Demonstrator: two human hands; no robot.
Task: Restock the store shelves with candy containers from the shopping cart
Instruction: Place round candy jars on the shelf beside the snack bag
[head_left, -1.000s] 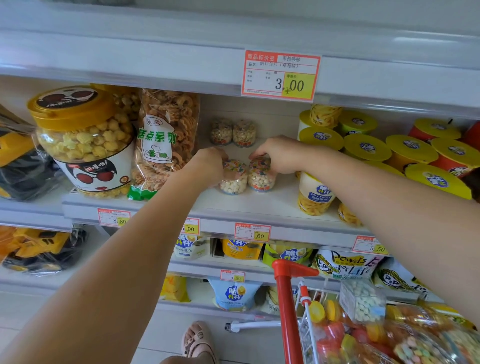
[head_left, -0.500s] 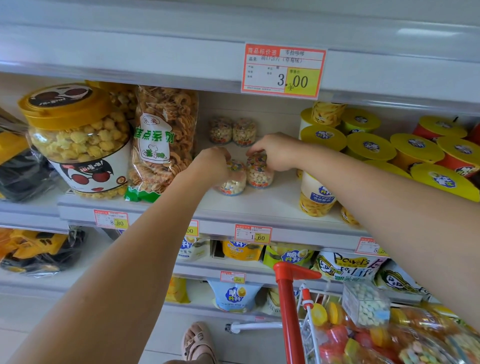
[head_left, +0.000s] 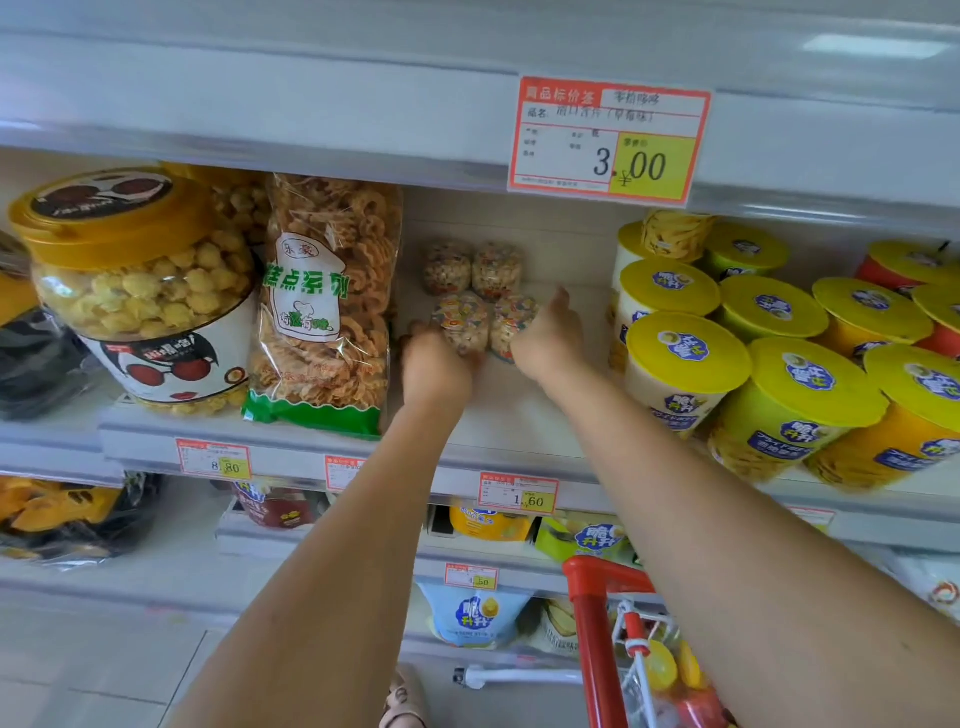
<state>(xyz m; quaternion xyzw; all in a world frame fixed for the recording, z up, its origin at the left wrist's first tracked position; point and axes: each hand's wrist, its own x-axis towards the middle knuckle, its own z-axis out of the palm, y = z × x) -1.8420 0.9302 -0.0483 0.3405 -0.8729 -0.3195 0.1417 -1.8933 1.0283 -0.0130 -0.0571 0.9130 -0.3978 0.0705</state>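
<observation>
Store shelf (head_left: 509, 415) held four candy jars (head_left: 496, 270). My right grip (head_left: 550, 338) lay open against the front-right jar (head_left: 511, 326); left grip (head_left: 436, 364) sat by the front-left jar (head_left: 460, 322), blurred, couldn't tell its state.

Clear glossy plastic on candy jars (head_left: 462, 322) and tub (head_left: 140, 291); crinkly shiny film on bag (head_left: 327, 301) — matt white shelf (head_left: 509, 415), smooth glossy red cart handle (head_left: 597, 623), paper tag (head_left: 571, 145).
</observation>
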